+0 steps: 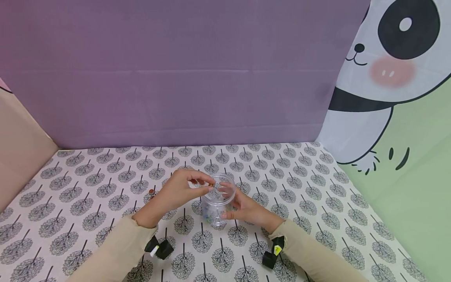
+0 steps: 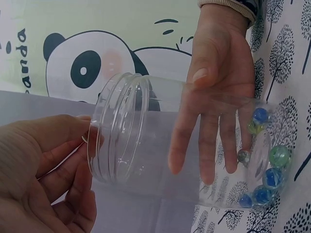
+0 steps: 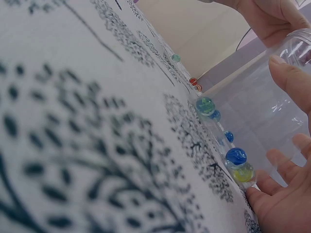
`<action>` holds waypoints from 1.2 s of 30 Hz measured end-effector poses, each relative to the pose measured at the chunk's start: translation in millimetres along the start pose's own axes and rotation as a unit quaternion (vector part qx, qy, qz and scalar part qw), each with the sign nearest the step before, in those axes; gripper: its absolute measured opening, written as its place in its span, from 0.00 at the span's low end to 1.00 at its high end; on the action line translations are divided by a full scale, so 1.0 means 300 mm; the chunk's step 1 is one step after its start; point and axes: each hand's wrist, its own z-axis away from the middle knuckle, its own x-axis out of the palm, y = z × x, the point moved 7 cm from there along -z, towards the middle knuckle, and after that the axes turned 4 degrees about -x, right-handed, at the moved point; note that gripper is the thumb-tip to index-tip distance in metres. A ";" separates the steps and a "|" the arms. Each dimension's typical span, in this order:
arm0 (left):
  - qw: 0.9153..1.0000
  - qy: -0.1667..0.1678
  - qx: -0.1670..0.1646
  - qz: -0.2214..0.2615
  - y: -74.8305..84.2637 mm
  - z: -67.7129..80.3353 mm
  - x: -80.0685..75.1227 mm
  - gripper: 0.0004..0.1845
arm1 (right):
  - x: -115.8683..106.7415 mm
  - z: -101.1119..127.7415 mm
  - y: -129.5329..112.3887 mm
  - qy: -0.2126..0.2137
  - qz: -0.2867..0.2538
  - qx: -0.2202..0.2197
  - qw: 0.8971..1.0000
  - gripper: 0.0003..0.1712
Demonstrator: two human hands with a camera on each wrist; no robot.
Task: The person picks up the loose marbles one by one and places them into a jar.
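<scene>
A clear plastic jar [image 1: 208, 205] stands upright on the cloth with no lid on its mouth. Several blue, green and yellow marbles [image 2: 273, 177] lie at its bottom. From the right, my right hand [image 1: 248, 209] holds the jar, its thumb on the near side and its fingers along the far wall. Over the rim, my left hand [image 1: 181, 188] pinches a small brownish marble [image 1: 211, 185] between thumb and fingertips; the fingers mostly hide it. In the left wrist view those fingertips sit right at the jar's mouth.
Red-brown marbles [image 1: 151, 192] lie on the tree-print cloth [image 1: 105, 211], left of the jar near my left forearm. Farther off, a pale green marble [image 3: 176, 58] shows in the right wrist view. A purple wall [image 1: 190, 98] rises behind the table.
</scene>
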 end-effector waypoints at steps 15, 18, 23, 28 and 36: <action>1.000 0.002 0.005 -0.003 0.004 0.001 -0.002 0.09 | 0.000 -0.001 -0.008 -0.002 -0.001 -0.008 1.000 0.51; 1.000 0.001 0.007 -0.004 0.003 0.002 0.001 0.08 | 0.000 0.000 -0.005 0.000 0.003 -0.004 1.000 0.52; 1.000 0.000 0.003 -0.007 -0.002 0.005 0.003 0.08 | 0.001 0.003 -0.003 0.002 0.000 0.001 1.000 0.53; 1.000 0.002 0.009 -0.002 0.000 0.010 0.001 0.08 | 0.003 0.006 -0.005 0.002 -0.004 0.002 1.000 0.51; 1.000 0.010 0.011 0.010 -0.009 0.021 -0.009 0.09 | 0.002 0.002 -0.003 0.001 -0.002 -0.002 1.000 0.51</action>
